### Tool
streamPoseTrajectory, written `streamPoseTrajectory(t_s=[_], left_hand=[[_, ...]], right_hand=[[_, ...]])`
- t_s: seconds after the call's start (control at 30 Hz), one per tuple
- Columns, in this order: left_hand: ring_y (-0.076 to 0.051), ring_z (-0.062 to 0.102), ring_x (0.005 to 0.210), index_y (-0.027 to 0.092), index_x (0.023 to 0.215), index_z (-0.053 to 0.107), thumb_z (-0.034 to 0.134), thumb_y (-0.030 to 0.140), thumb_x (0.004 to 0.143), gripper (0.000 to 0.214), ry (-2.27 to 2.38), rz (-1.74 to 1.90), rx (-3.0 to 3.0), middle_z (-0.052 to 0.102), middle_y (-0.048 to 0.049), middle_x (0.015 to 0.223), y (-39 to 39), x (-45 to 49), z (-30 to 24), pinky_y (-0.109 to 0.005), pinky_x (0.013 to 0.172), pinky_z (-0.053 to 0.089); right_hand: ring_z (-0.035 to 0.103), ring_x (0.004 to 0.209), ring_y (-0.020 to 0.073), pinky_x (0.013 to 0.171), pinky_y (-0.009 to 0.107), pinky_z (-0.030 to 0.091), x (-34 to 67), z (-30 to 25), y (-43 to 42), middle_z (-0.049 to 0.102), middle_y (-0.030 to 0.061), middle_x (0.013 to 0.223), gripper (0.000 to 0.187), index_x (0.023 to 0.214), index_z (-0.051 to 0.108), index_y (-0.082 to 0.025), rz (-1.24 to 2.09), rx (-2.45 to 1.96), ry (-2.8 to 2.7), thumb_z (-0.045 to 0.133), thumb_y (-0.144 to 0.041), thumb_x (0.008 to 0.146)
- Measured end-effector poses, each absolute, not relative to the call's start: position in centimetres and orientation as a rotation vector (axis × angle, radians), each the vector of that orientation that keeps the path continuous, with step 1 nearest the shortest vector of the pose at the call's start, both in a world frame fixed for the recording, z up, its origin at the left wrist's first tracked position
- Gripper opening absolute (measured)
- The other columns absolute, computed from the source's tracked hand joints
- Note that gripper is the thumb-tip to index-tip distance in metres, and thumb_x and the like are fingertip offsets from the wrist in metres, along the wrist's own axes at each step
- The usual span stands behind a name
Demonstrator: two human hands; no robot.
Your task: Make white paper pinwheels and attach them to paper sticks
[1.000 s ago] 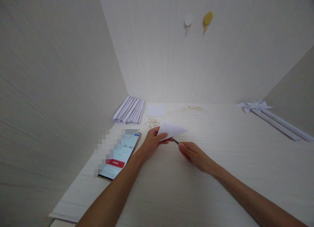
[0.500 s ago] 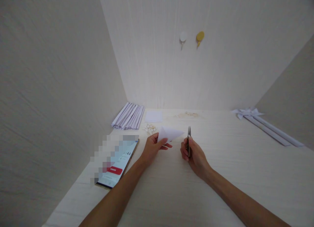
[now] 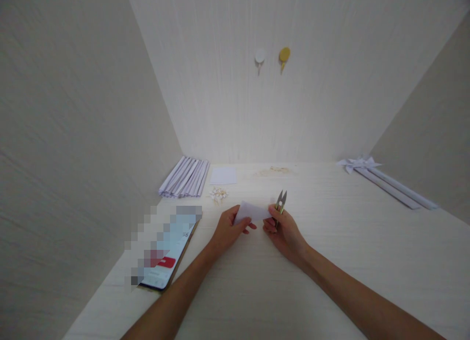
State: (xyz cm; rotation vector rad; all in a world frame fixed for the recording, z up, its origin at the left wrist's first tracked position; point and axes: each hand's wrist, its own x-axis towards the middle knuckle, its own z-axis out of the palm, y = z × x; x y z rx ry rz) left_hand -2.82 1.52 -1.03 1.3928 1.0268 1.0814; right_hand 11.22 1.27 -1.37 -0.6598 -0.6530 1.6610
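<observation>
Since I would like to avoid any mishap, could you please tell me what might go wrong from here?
The snips in the right hand have their blades apart close to the folded paper, so they might nick it. The right hand seems to hold the paper's tip as well, so either could slip. The loose bits just beyond the left hand might scatter if brushed.

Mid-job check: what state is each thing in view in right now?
Left hand: closed on the folded paper
Right hand: gripping the snips, thumb by the paper's tip
Folded paper: held
Snips: blades apart, pointing away
Phone: screen lit, partly pixelated
Paper sheet: flat
Paper sticks: bunched
Small bits: loosely heaped
White hook, yellow hook: on the wall
</observation>
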Motion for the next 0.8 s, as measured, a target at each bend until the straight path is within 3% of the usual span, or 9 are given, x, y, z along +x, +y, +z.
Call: streamPoseTrajectory(t_s=[0.13,0.3,0.6,0.8], left_hand=[[-0.012,0.057,0.054,0.012,0.082,0.054,0.055,0.036,0.066,0.028,0.972,1.058,1.363,0.059,-0.0039,0.069,1.54,-3.01,-0.96,-0.018,0.039,0.040],[-0.013,0.054,0.048,0.010,0.079,0.057,0.036,0.048,0.075,0.044,0.915,1.058,1.211,0.059,-0.0067,0.061,1.69,-3.26,-1.19,-0.019,0.035,0.037],[-0.011,0.056,0.057,0.012,0.078,0.059,0.059,0.028,0.064,0.022,0.886,0.984,1.071,0.064,-0.0077,0.075,1.90,-3.65,-0.79,-0.018,0.044,0.038],[-0.010,0.055,0.057,0.012,0.076,0.061,0.068,0.022,0.054,0.025,0.919,1.024,1.014,0.063,-0.0022,0.069,1.98,-3.75,-1.34,-0.020,0.053,0.040]], right_hand=[[0.029,0.037,0.0028,0.039,0.017,0.020,11.22,-1.31,1.28,0.037,-0.0078,0.042,0.028,0.054,0.043,-0.016,1.657,-0.653,-0.647,0.068,-0.026,0.059],[0.029,0.037,0.0024,0.038,0.017,0.020,11.24,-1.31,1.35,0.038,-0.0076,0.042,0.026,0.055,0.044,-0.016,1.661,-0.638,-0.669,0.067,-0.026,0.061],[0.029,0.034,0.0006,0.037,0.017,0.018,11.55,-1.54,1.31,0.041,-0.0082,0.042,0.020,0.062,0.050,-0.016,1.608,-0.668,-0.711,0.068,-0.023,0.058],[0.025,0.033,0.0001,0.036,0.018,0.012,11.56,-1.54,1.46,0.033,-0.0099,0.038,0.017,0.061,0.055,-0.014,1.560,-0.714,-0.742,0.069,-0.024,0.057]])
